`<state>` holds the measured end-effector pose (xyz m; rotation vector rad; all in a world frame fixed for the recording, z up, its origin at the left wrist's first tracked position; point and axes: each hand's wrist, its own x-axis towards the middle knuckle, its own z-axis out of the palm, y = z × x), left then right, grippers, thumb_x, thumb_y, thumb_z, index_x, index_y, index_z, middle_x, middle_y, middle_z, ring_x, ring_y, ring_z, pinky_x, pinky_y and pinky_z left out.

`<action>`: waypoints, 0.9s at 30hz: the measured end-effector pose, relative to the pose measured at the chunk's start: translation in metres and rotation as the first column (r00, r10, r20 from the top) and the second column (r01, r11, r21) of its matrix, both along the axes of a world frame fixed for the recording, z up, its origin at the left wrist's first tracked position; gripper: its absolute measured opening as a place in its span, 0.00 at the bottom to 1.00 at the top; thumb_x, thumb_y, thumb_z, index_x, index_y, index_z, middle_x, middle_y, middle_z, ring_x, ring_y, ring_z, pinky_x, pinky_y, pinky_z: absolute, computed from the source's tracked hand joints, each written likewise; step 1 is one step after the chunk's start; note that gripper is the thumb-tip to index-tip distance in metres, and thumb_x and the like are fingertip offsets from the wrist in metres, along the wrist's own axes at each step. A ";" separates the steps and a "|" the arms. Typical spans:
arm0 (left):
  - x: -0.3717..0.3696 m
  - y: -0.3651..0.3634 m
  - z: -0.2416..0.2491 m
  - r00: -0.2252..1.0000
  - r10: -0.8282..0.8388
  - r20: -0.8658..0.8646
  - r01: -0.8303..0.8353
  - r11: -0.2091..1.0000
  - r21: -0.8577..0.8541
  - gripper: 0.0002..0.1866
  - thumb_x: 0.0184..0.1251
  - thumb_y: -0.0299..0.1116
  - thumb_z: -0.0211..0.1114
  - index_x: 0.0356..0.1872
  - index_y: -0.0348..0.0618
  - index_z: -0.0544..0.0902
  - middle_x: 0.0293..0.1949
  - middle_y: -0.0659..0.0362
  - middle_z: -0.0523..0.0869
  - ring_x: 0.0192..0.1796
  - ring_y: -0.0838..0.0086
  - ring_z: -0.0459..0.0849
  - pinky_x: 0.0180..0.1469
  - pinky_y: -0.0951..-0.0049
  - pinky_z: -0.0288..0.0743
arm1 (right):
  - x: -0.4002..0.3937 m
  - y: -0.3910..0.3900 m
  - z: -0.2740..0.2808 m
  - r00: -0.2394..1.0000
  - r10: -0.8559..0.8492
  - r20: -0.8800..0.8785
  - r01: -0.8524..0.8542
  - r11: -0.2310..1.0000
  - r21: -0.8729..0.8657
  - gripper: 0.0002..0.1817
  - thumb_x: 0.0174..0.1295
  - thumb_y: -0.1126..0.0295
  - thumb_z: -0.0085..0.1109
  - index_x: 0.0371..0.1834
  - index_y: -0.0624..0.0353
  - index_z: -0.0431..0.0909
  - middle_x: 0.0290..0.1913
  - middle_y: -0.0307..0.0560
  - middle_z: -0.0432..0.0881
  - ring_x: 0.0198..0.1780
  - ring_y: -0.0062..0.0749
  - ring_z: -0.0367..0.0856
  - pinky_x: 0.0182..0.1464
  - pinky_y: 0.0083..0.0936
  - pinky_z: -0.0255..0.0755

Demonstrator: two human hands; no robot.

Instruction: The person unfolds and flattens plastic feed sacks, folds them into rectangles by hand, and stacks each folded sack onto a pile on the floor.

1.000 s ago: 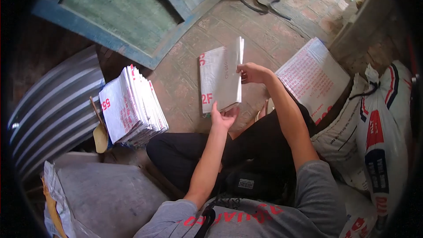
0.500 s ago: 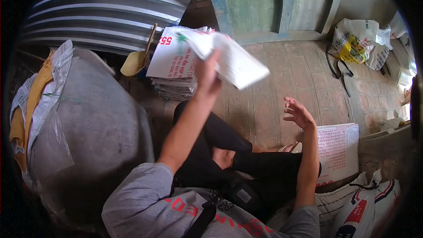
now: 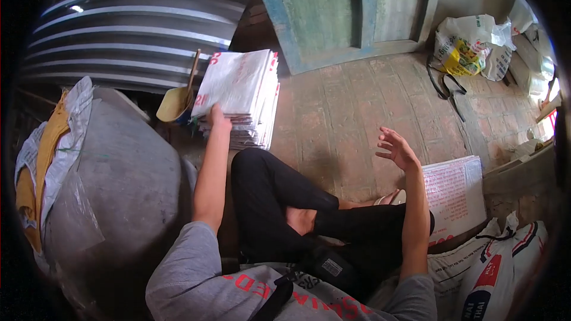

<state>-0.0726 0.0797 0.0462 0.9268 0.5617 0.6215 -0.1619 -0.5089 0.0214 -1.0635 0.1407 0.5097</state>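
- Since the earlier frame, the folded sack [image 3: 235, 86] has been brought down from the air onto the left-hand pile [image 3: 266, 120]; the right hand [image 3: 399, 150] has been kept raised in about the same place.
- Nearest, tied bags [image 3: 505, 261] are seen at the lower right; beyond them, a flat stack [image 3: 455, 193] of printed sheets is partly covered by the right forearm.
- The right hand is held over the floor, its fingers spread and curved, with nothing touched.
- The near left corner of the folded sack is met by the left hand [image 3: 220, 120], thumb uppermost; the other fingers are hidden, so whether it is pinched cannot be told.
- The sack can be judged light, fairly flat, slippery and hard to break; it is best gripped at a folded edge, thumb above and fingers beneath, so layers are kept together.
- Farther off, a scoop [image 3: 172, 106], ribbed sheet [image 3: 137, 38] and door [image 3: 330, 12] are seen.
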 end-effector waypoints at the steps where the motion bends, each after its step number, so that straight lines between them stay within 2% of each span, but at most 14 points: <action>1: -0.002 0.000 -0.006 1.000 0.025 -0.010 -0.025 1.000 0.016 0.29 0.63 0.30 0.63 0.64 0.32 0.66 0.61 0.47 0.76 0.59 0.56 0.79 0.61 0.51 0.73 | 0.001 -0.001 0.001 1.000 -0.023 -0.008 0.023 1.000 -0.019 0.22 0.69 0.57 0.56 0.63 0.51 0.70 0.42 0.34 0.78 0.44 0.27 0.79 0.53 0.42 0.78; 5: -0.014 -0.010 -0.011 0.978 0.171 -0.118 -0.157 0.980 0.120 0.34 0.61 0.27 0.61 0.69 0.34 0.59 0.65 0.44 0.70 0.64 0.54 0.74 0.65 0.52 0.69 | 0.004 -0.001 0.001 0.978 -0.197 -0.071 0.197 0.980 -0.005 0.20 0.67 0.58 0.57 0.58 0.50 0.72 0.39 0.33 0.77 0.41 0.27 0.78 0.50 0.41 0.78; 7: -0.028 -0.055 0.020 0.929 0.356 -0.105 -0.305 0.894 0.329 0.35 0.62 0.27 0.60 0.70 0.36 0.57 0.68 0.44 0.66 0.69 0.55 0.68 0.68 0.55 0.63 | 0.011 -0.004 -0.019 0.915 -0.381 -0.134 0.390 0.919 0.053 0.15 0.66 0.59 0.58 0.52 0.51 0.73 0.36 0.33 0.77 0.39 0.27 0.78 0.49 0.40 0.78; 10: -0.063 -0.164 0.042 0.969 0.108 0.223 -0.231 0.717 0.657 0.33 0.64 0.26 0.58 0.70 0.38 0.57 0.70 0.45 0.61 0.72 0.58 0.62 0.71 0.61 0.59 | 0.010 -0.037 -0.075 0.787 -0.568 -0.240 0.615 0.691 0.380 0.05 0.65 0.64 0.51 0.38 0.51 0.71 0.32 0.34 0.71 0.35 0.29 0.72 0.46 0.39 0.76; 12: -0.063 -0.210 0.034 0.897 -0.413 0.157 0.224 0.731 0.645 0.25 0.70 0.26 0.57 0.67 0.38 0.64 0.66 0.49 0.70 0.65 0.68 0.71 0.67 0.67 0.64 | -0.004 -0.046 -0.078 0.433 -0.764 -0.478 0.900 0.338 0.274 0.06 0.63 0.65 0.49 0.34 0.53 0.64 0.34 0.40 0.69 0.34 0.33 0.69 0.42 0.39 0.75; 13: -0.058 -0.226 0.022 0.782 -0.619 0.066 0.439 0.624 0.647 0.24 0.71 0.27 0.57 0.66 0.38 0.66 0.63 0.51 0.73 0.62 0.70 0.74 0.65 0.69 0.66 | -0.009 -0.059 -0.082 0.193 -0.739 -0.645 0.980 0.178 0.089 0.12 0.63 0.62 0.50 0.42 0.56 0.65 0.39 0.45 0.69 0.37 0.37 0.70 0.41 0.39 0.75; 14: -0.049 -0.242 0.009 0.619 -0.785 -0.002 0.600 0.471 0.647 0.23 0.72 0.28 0.57 0.65 0.37 0.68 0.61 0.53 0.76 0.60 0.72 0.76 0.63 0.71 0.68 | -0.015 -0.064 -0.082 -0.004 -0.749 -0.662 0.996 0.058 -0.071 0.13 0.61 0.58 0.52 0.42 0.51 0.67 0.34 0.43 0.69 0.28 0.32 0.69 0.36 0.38 0.74; 15: -0.039 -0.251 -0.021 0.523 -0.849 -0.078 0.677 0.358 0.643 0.21 0.72 0.29 0.57 0.64 0.38 0.69 0.58 0.55 0.79 0.56 0.73 0.78 0.60 0.72 0.71 | -0.019 -0.076 -0.083 -0.135 -0.654 -0.745 0.986 -0.015 -0.166 0.22 0.61 0.53 0.53 0.51 0.55 0.66 0.42 0.45 0.71 0.33 0.35 0.71 0.37 0.37 0.74; 16: -0.036 -0.260 -0.050 0.421 -0.893 -0.159 0.736 0.234 0.635 0.20 0.72 0.29 0.57 0.63 0.38 0.71 0.55 0.56 0.82 0.53 0.75 0.80 0.56 0.72 0.74 | -0.028 -0.092 -0.094 -0.082 -0.570 -0.818 0.990 0.051 -0.134 0.30 0.60 0.47 0.52 0.59 0.56 0.65 0.48 0.48 0.71 0.41 0.40 0.73 0.38 0.37 0.74; 17: -0.047 -0.268 -0.052 0.418 -0.856 -0.305 0.711 0.099 0.696 0.18 0.71 0.29 0.58 0.61 0.40 0.75 0.51 0.55 0.85 0.48 0.74 0.84 0.51 0.71 0.78 | -0.019 -0.109 -0.129 -0.221 -0.470 -0.855 0.973 -0.046 -0.226 0.32 0.60 0.47 0.50 0.62 0.56 0.66 0.52 0.51 0.71 0.46 0.45 0.74 0.39 0.38 0.74; 18: -0.059 -0.272 -0.053 0.389 -0.839 -0.380 0.707 0.007 0.707 0.18 0.69 0.29 0.59 0.60 0.40 0.76 0.49 0.54 0.86 0.46 0.72 0.86 0.50 0.70 0.79 | -0.026 -0.113 -0.133 -0.187 -0.562 -0.806 0.981 -0.059 -0.186 0.30 0.58 0.50 0.49 0.59 0.59 0.70 0.55 0.53 0.71 0.49 0.48 0.75 0.41 0.41 0.74; 19: -0.067 -0.277 -0.052 0.368 -0.808 -0.460 0.702 -0.084 0.707 0.18 0.68 0.29 0.60 0.59 0.41 0.77 0.48 0.53 0.88 0.44 0.70 0.87 0.48 0.69 0.80 | -0.042 -0.083 -0.036 -0.439 -0.493 -0.751 0.898 -0.248 -0.362 0.28 0.56 0.54 0.51 0.55 0.62 0.74 0.59 0.54 0.72 0.50 0.50 0.75 0.41 0.45 0.74; 22: -0.072 -0.280 -0.038 0.276 -0.788 -0.550 0.679 -0.245 0.692 0.19 0.65 0.28 0.62 0.58 0.40 0.77 0.47 0.51 0.88 0.46 0.66 0.88 0.50 0.68 0.81 | -0.034 -0.087 -0.054 -0.506 -0.522 -0.687 0.861 -0.255 -0.441 0.27 0.54 0.53 0.51 0.49 0.63 0.75 0.52 0.57 0.74 0.46 0.52 0.75 0.42 0.46 0.73; 27: -0.072 -0.273 -0.028 0.333 -0.763 -0.554 0.676 -0.215 0.704 0.18 0.65 0.28 0.62 0.57 0.39 0.78 0.45 0.50 0.88 0.45 0.63 0.88 0.49 0.67 0.81 | -0.013 -0.139 -0.149 -0.443 -0.638 -0.630 0.851 -0.076 -0.520 0.26 0.51 0.51 0.50 0.40 0.65 0.76 0.42 0.62 0.77 0.39 0.55 0.76 0.43 0.47 0.72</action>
